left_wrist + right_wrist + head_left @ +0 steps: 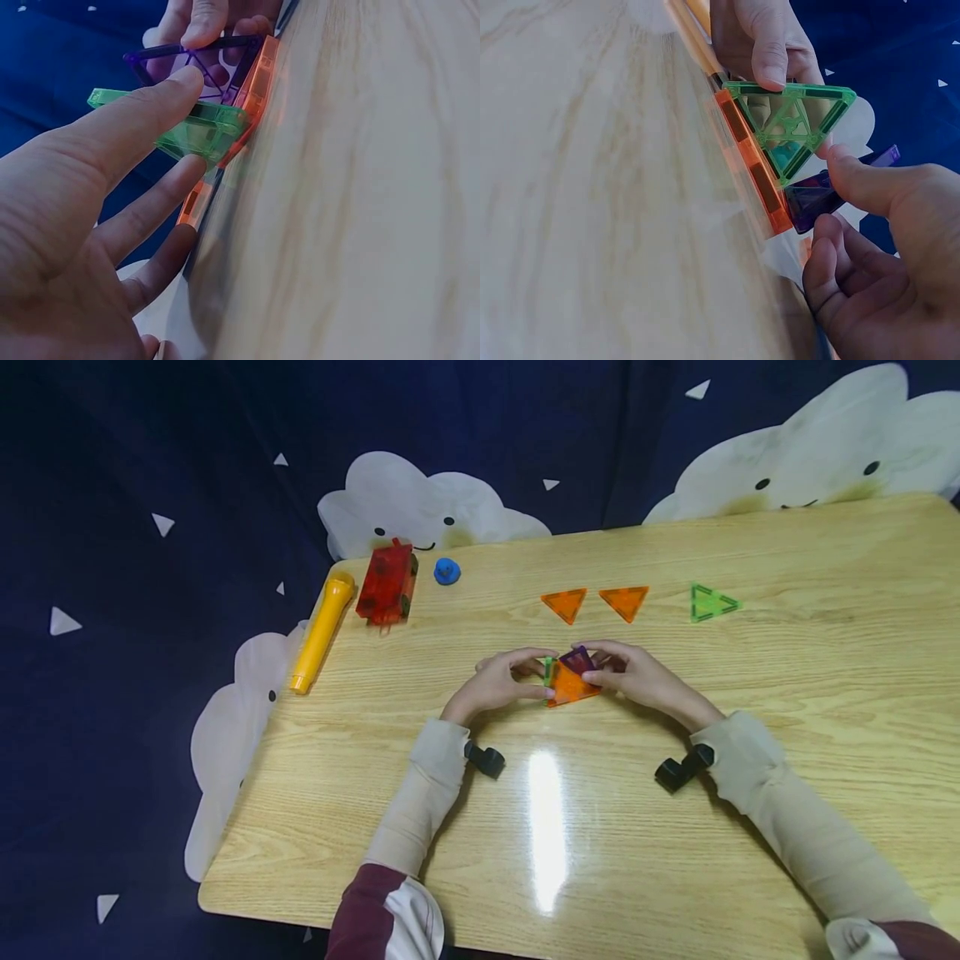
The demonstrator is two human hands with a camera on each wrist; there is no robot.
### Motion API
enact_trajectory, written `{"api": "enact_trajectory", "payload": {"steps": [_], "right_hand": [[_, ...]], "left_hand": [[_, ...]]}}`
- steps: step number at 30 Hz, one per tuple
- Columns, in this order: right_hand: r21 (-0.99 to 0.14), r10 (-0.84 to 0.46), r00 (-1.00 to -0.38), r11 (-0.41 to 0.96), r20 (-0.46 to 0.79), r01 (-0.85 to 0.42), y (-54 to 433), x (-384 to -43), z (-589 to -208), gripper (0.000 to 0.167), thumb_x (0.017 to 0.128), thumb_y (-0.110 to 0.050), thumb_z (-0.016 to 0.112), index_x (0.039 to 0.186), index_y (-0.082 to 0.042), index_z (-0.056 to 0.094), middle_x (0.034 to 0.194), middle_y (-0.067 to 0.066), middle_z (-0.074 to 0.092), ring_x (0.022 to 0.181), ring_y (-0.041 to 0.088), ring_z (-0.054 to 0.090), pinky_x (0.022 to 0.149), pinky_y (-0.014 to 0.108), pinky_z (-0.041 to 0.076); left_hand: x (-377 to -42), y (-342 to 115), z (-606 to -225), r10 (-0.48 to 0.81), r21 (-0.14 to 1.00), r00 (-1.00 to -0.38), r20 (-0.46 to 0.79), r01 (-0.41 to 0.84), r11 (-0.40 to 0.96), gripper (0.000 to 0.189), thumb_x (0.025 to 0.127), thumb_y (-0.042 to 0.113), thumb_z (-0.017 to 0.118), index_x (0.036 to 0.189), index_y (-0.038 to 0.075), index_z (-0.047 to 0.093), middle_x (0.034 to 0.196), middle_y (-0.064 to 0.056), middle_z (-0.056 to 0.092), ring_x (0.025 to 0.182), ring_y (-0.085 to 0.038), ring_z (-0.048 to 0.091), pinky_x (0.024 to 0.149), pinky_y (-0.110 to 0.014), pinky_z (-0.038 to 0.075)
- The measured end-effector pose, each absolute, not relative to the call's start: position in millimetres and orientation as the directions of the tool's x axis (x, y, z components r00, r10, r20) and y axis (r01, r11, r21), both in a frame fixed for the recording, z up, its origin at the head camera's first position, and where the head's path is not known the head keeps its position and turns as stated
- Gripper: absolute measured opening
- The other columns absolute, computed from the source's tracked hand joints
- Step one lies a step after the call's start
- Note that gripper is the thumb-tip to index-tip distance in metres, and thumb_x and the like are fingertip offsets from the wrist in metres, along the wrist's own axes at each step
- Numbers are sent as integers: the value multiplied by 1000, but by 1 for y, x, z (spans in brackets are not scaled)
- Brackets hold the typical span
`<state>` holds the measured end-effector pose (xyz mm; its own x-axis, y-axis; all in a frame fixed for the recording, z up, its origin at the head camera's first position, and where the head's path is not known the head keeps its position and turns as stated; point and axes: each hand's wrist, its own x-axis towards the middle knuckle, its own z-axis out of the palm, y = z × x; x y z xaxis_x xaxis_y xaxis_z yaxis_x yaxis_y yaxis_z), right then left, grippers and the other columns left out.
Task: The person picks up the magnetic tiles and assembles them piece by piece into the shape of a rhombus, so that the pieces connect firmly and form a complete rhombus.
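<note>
An orange translucent magnetic tile (572, 685) lies flat on the table between the hands. At its left side a green triangular tile (799, 140) stands raised, and my left hand (501, 683) pinches it between thumb and fingers. My right hand (637, 675) holds a purple tile (161, 52) by its edge, thumb on one face. In the right wrist view the purple tile's lower corner meets the end of the orange tile (754, 161), close to the green tile's bottom corner. Part of the purple tile hides behind my right fingers.
Beyond the hands lie two orange triangular tiles (565, 605) and a green triangular tile (712, 602). At the back left are a red translucent block piece (386, 585), a small blue figure (447, 572) and a yellow stick shaped like a microphone (322, 633). A dark cloud-patterned curtain (225, 410) borders the table.
</note>
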<state>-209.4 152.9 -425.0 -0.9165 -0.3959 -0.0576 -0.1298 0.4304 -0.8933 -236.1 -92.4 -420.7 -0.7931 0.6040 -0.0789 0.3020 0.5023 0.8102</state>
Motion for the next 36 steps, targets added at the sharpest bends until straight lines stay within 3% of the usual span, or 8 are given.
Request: {"api": "enact_trajectory", "payload": {"steps": [2,9,13,17,24,28,36], "right_hand": [[-889,-396,-916,438,-59,-132,153,-209,-425,50,94,-22,62,141,-11,47,114,19,58,86,23,51,62,27,47],[-876,-399,-916,457,-47,-154,150,-210,-426,46,92,-24,64,135,-12,54,116,15,60,91,23,52,71,28,46],[-867,-401,-916,466,-30,-176,148,-209,-426,44,92,-22,64,133,-11,56,114,14,61,92,22,53,75,28,45],[-856,-405,-914,477,-14,-198,146,-206,-423,42,93,-21,63,133,-10,56,113,13,60,93,22,52,77,31,44],[-855,-409,-912,477,-9,-205,148,-209,-430,44,93,-28,61,133,-11,56,114,12,60,89,22,50,70,29,44],[-859,-410,-912,470,-9,-202,149,-208,-428,44,92,-25,64,133,-10,56,116,13,60,91,22,51,73,29,44],[-857,-414,-910,475,-16,-201,151,-206,-426,49,88,-24,69,132,-7,57,121,15,60,93,21,52,75,26,43]], "left_hand": [[-236,-92,-421,605,810,-793,-75,305,500,55,83,25,75,134,21,55,112,0,65,102,-11,58,102,-43,31],[-234,-89,-419,599,794,-797,-75,316,520,55,83,32,75,134,27,56,127,4,61,111,-10,54,104,-52,13],[-233,-88,-418,596,791,-799,-79,314,525,54,83,32,74,134,27,56,128,2,60,111,-12,54,103,-52,13],[-233,-88,-418,588,783,-805,-79,315,536,55,82,34,75,134,29,56,127,4,61,109,-11,53,100,-49,17],[-234,-87,-419,588,765,-807,-62,340,547,56,82,35,75,133,28,56,131,6,56,106,-11,51,93,-41,27],[-234,-87,-419,582,761,-810,-74,331,558,57,81,35,76,134,26,56,135,8,53,109,-12,51,95,-35,36],[-235,-87,-420,584,831,-807,-89,264,490,57,80,27,78,130,16,55,139,4,50,119,-17,49,100,-35,39]]}}
